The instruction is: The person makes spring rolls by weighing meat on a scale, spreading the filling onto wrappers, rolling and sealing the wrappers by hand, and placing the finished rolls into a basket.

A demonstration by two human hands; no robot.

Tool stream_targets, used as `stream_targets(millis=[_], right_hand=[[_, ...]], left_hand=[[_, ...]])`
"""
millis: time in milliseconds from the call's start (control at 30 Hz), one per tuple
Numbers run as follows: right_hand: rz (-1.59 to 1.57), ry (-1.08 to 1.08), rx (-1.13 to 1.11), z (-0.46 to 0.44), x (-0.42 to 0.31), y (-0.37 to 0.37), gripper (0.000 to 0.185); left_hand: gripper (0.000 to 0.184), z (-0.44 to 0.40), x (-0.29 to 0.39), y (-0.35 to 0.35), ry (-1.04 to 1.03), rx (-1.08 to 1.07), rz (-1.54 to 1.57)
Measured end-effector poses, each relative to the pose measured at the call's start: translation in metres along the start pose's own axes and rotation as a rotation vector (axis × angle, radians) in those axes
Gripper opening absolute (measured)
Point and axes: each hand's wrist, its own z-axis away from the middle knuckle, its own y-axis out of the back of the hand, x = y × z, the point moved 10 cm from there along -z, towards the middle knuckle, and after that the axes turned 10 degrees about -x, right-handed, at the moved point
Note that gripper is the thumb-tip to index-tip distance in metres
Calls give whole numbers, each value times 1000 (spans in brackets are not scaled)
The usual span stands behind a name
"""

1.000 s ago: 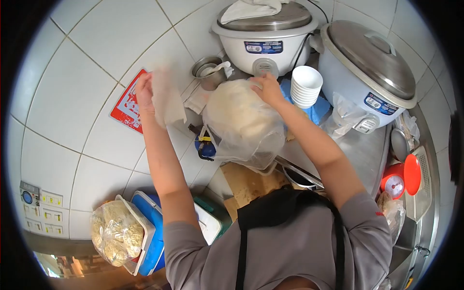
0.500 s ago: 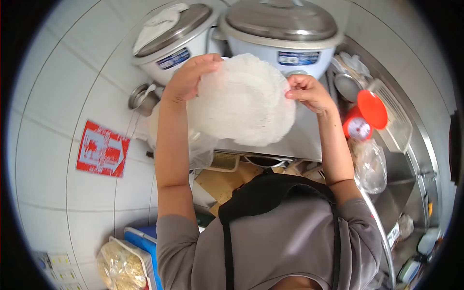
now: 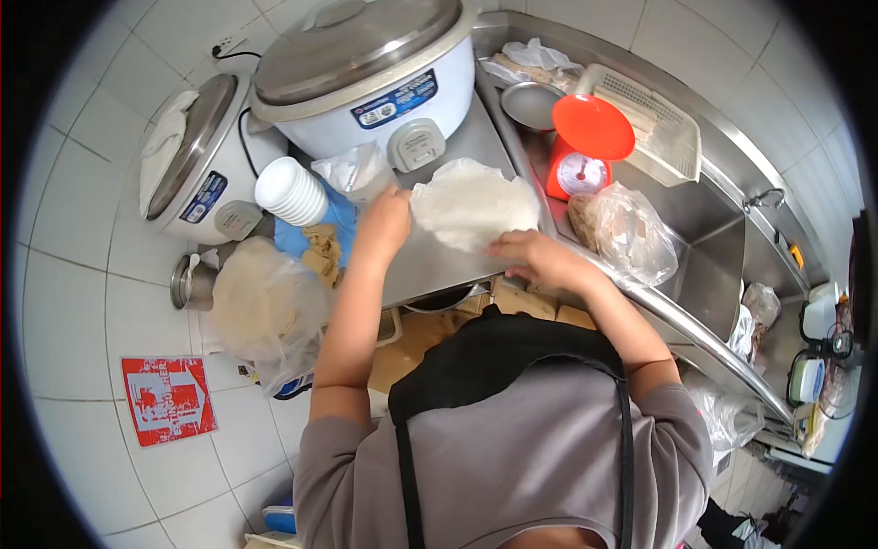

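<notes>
A thin, round, whitish wrapper (image 3: 471,206) with an uneven edge lies on the steel counter (image 3: 439,270). My left hand (image 3: 384,222) is at its left edge, fingers curled closed; they seem to pinch the rim, though the fingertips are partly hidden. Across from it, my right hand (image 3: 540,258) rests with fingers stretched out on the wrapper's lower right edge, thumb apart. Just beyond my left hand are a clear plastic bag (image 3: 355,172) and a stack of white cups (image 3: 291,190). More pale round wrappers (image 3: 251,293) sit in a plastic bag at the left.
Two large rice cookers (image 3: 384,105) stand behind the counter. A red kitchen scale (image 3: 581,169), a bagged brown item (image 3: 631,233) and a white basket (image 3: 672,137) are at the right, by the sink (image 3: 718,265). A tan cloth (image 3: 322,256) lies at the left.
The wrapper, held up between both hands before, has come down onto the counter. My right hand has moved from its upper right edge to the lower right. The view has turned rightward.
</notes>
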Motion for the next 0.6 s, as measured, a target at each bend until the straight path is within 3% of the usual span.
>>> stream_targets(millis=[67,167,267,467,600], right_hand=[[-67,-98,0,12,27,-19,40],[-58,-250,110,33,55,4,38],[75,-380,191,45,88,13,33],[208,-335,163,18,117,-11,15],[290,-349,196,5,126,-21,13]], left_hand=[[21,9,-4,-26,25,25,56],[27,18,-12,-76,120,-119,285],[30,23,-8,-91,106,-92,115],[29,46,-5,-91,155,-27,115],[26,62,2,-90,177,-49,110]])
